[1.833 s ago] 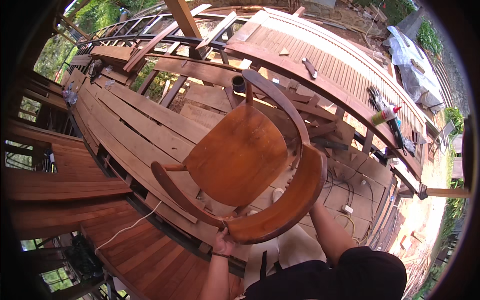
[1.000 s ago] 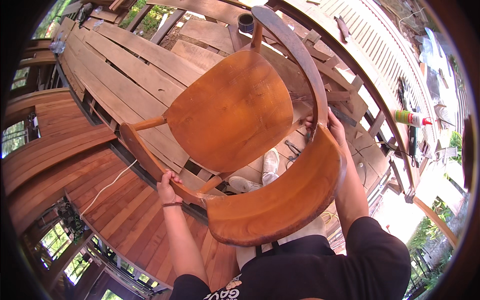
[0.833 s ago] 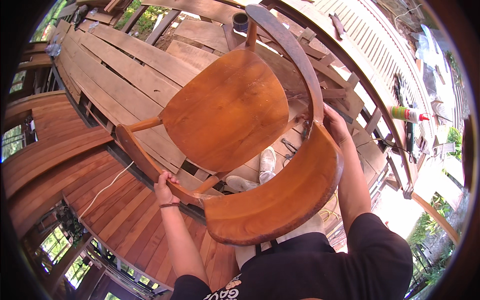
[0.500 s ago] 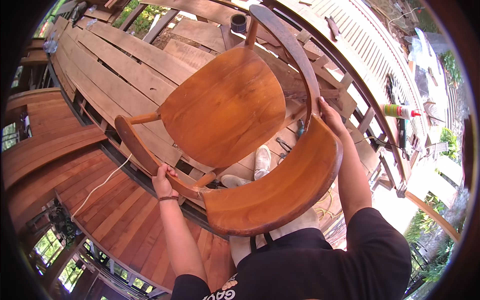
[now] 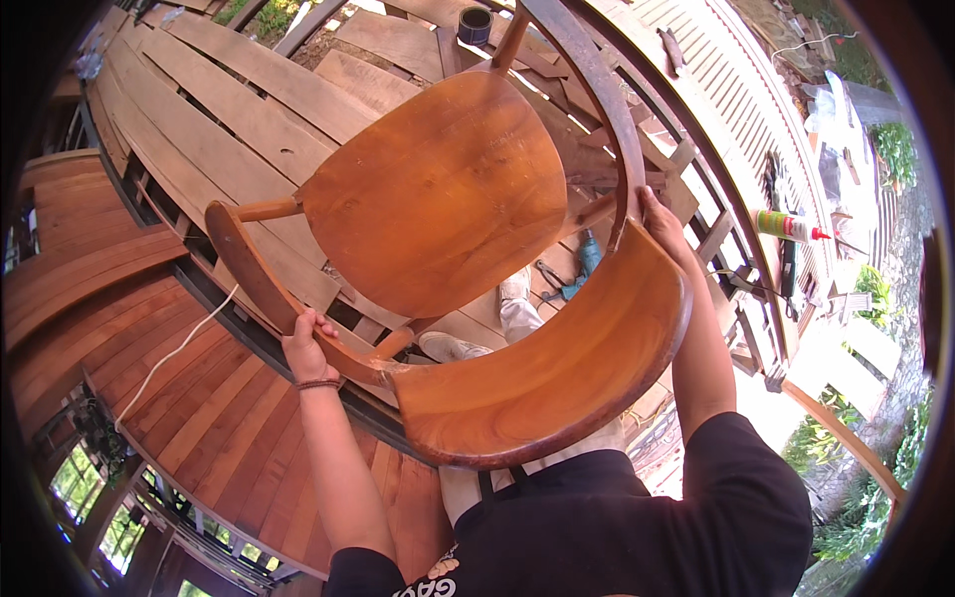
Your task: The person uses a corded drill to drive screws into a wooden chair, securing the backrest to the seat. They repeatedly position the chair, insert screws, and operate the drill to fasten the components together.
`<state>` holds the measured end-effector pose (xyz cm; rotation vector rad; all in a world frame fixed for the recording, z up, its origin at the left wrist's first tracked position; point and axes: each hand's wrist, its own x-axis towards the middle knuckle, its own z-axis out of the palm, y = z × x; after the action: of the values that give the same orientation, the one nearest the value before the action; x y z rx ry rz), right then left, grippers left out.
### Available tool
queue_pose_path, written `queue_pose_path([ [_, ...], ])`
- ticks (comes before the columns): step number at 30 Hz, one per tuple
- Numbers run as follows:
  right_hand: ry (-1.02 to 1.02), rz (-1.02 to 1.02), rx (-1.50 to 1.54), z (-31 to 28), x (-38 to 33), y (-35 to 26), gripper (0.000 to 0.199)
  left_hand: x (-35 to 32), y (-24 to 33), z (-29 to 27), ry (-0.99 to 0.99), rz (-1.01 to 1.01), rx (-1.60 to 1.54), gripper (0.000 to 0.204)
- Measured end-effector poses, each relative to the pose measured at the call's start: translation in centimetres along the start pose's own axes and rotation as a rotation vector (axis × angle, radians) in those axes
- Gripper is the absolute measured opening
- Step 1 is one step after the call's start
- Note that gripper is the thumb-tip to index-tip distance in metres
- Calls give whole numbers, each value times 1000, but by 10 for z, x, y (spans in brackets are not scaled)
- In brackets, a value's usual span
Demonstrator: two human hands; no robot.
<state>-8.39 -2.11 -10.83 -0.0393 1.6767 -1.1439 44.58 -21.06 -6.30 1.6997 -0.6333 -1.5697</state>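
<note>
A brown wooden armchair (image 5: 438, 189) is in front of me, with its curved backrest (image 5: 547, 358) closest to my body and the seat beyond it. My left hand (image 5: 309, 343) is closed around the left armrest, close to where it joins the backrest. On the other side, my right hand (image 5: 661, 227) grips the right armrest beside its joint with the backrest. Part of the right hand is hidden behind the wood. The chair's legs are mostly out of sight under the seat.
Loose planks (image 5: 229, 129) with gaps between them lie under and beyond the chair. A teal power tool (image 5: 589, 257) and pliers (image 5: 548, 279) lie near my shoes. A glue bottle (image 5: 791, 226) is at the right. A dark round container (image 5: 475, 26) stands at the far side. A white cord (image 5: 174, 355) crosses the reddish deck.
The chair has shifted slightly left and away in the view, its backrest tilting a little. More of the teal tool shows beneath it. Both hands keep their hold.
</note>
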Motion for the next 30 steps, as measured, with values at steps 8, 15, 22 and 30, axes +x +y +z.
queue_pose_path([
  [8,0,-77,-79,23,-29,-22,44,-1,0,-5,52,-9,5,14],
  [15,53,-221,-106,22,-18,-9,40,-4,4,-2,46,-20,18,13],
  [22,67,-219,-196,31,2,-66,44,-23,1,3,62,-61,-111,11],
  [30,-126,-152,-132,53,41,-171,36,-68,-20,48,231,-59,-269,10],
])
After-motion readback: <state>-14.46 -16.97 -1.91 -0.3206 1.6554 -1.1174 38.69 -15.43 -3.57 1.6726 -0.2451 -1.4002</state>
